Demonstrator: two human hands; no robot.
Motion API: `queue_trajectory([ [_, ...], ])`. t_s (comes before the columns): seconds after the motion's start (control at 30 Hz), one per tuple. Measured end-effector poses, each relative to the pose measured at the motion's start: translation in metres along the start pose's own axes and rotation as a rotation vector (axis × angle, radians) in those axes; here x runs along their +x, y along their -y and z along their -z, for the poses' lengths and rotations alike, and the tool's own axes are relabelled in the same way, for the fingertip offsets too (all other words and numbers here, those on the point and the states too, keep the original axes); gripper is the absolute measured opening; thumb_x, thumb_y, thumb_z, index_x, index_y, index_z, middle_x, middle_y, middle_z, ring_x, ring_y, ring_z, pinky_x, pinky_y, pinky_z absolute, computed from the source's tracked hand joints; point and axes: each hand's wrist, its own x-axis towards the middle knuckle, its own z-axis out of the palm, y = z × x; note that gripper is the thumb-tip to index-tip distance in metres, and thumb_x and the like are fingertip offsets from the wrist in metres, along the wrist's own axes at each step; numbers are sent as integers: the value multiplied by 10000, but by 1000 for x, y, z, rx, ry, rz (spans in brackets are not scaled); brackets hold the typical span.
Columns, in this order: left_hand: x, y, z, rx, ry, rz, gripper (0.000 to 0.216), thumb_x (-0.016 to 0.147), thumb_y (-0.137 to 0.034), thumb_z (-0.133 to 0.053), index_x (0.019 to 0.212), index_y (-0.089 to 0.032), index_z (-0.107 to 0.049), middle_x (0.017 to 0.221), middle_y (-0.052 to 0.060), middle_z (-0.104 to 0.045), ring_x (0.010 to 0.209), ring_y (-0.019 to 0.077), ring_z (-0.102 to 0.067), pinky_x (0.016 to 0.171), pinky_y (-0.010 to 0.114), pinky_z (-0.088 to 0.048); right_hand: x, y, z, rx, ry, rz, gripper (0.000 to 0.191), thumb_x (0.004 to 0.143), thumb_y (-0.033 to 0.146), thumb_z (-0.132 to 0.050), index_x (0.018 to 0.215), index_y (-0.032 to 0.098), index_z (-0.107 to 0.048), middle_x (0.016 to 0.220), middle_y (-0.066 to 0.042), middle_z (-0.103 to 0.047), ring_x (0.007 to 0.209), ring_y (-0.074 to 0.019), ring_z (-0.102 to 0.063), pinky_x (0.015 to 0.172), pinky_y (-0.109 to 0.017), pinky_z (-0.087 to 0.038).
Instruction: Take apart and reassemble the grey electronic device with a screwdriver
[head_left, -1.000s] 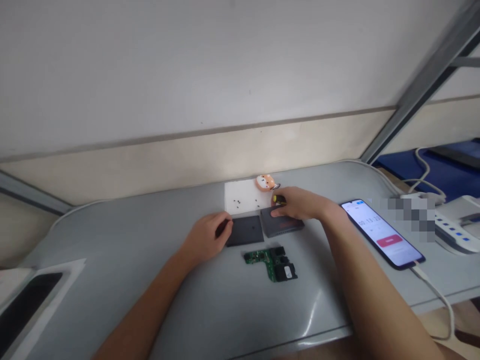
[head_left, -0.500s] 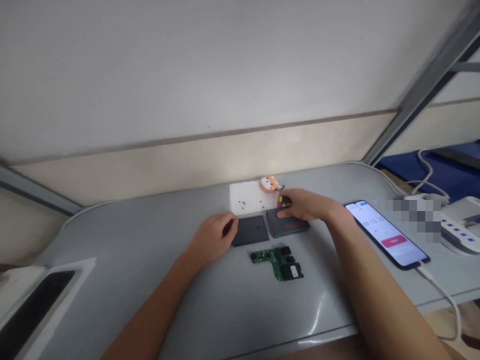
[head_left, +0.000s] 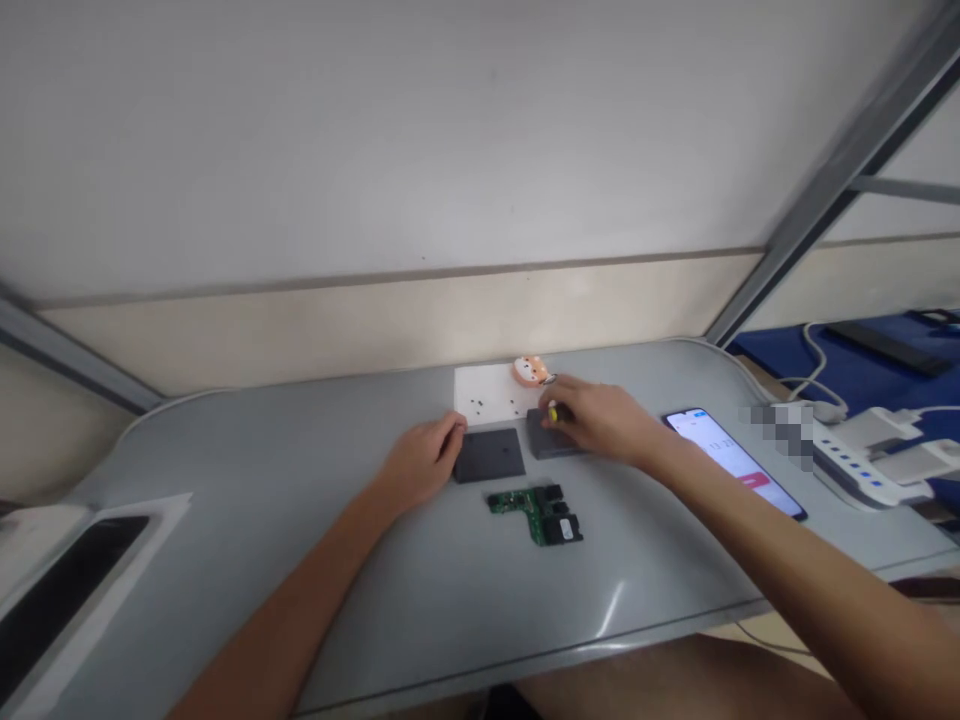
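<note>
My right hand [head_left: 581, 412] is closed around a small screwdriver [head_left: 553, 412] with a yellow end on a dark handle. That hand is over a dark grey box-shaped housing [head_left: 544, 444] and hides much of it. Left of the housing lies a flat dark cover plate [head_left: 489, 455]. At the plate's left edge rests my left hand [head_left: 427, 455], its thumb and fingers pressed together; what they pinch, if anything, is too small to tell. A green circuit board [head_left: 532, 510] with black parts lies nearer to me.
Behind the plate, a white paper [head_left: 484, 385] carries several tiny dark screws and an orange-and-white animal-face case [head_left: 530, 371]. To the right are a lit phone [head_left: 739, 465] and a white power strip [head_left: 855, 470] with cables. A dark-screened device [head_left: 67, 610] lies at far left.
My right hand has turned over the housing, bringing the screwdriver's yellow end toward me and lower. My left hand stays by the plate. The view has shifted slightly to the right.
</note>
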Motion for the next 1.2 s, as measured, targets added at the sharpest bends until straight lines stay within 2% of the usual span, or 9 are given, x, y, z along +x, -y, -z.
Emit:
queue_trajectory([
  [0.1,1,0,-1,0,-37,68,289,1068,-333,-329,1063,-221,-596,755,5,-631,676,191,-588,653,294,-371,-34,21,-5,13,54,178,270,1013,441,-564,1193,288,-695,1222,-55,-691,866,-216,-709,722,-327,-469],
  [0.37,4,3,-2,88,-87,186,196,998,-284,-450,983,-225,-637,805,27,-693,686,192,-577,627,292,-340,-78,34,-44,54,82,141,609,876,632,-701,1367,280,-617,1424,-111,-610,873,-261,-732,771,-393,-525],
  [0.5,2,3,-2,98,-82,178,187,980,-235,-465,949,-221,-649,812,31,-709,692,189,-583,636,290,-352,-83,38,-38,3,102,169,532,904,503,-706,1366,258,-610,1290,-102,-681,825,-258,-723,726,-375,-511],
  [0.57,2,3,-4,100,-79,165,190,978,-221,-467,937,-219,-653,829,37,-719,709,192,-598,648,293,-364,-78,37,-26,39,94,196,406,932,452,-673,1303,287,-650,1268,-75,-691,829,-235,-721,733,-358,-513],
  [0.7,2,3,-6,100,-67,149,203,981,-220,-469,902,-220,-656,861,50,-730,750,213,-630,672,307,-395,-38,31,1,51,-35,155,379,966,462,-620,1324,343,-665,1445,-68,-601,877,-224,-725,789,-377,-529],
  [0.77,1,3,-5,98,-58,141,216,989,-230,-466,892,-220,-658,856,52,-726,763,217,-640,690,312,-419,-12,29,4,-4,15,131,301,942,411,-645,1220,331,-728,1453,-64,-590,801,-211,-713,786,-399,-520],
  [0.87,-1,2,-3,95,-33,122,206,974,-203,-471,893,-215,-660,854,53,-722,789,215,-655,725,318,-453,12,29,-12,3,75,163,274,909,400,-684,1157,315,-762,1343,-66,-644,821,-236,-709,787,-409,-512],
  [1.0,-5,4,-2,50,-36,30,192,934,-134,-468,894,-201,-644,815,49,-704,767,214,-652,725,338,-475,10,28,-45,72,68,301,261,922,368,-677,1167,323,-755,1228,-85,-677,885,-273,-701,785,-432,-535],
  [1.2,-9,6,0,-91,-91,-1,206,942,-111,-491,925,-211,-671,832,28,-720,779,192,-663,737,323,-502,0,27,-59,146,-114,293,276,928,354,-701,1193,283,-738,1280,-93,-677,845,-240,-689,791,-438,-568],
])
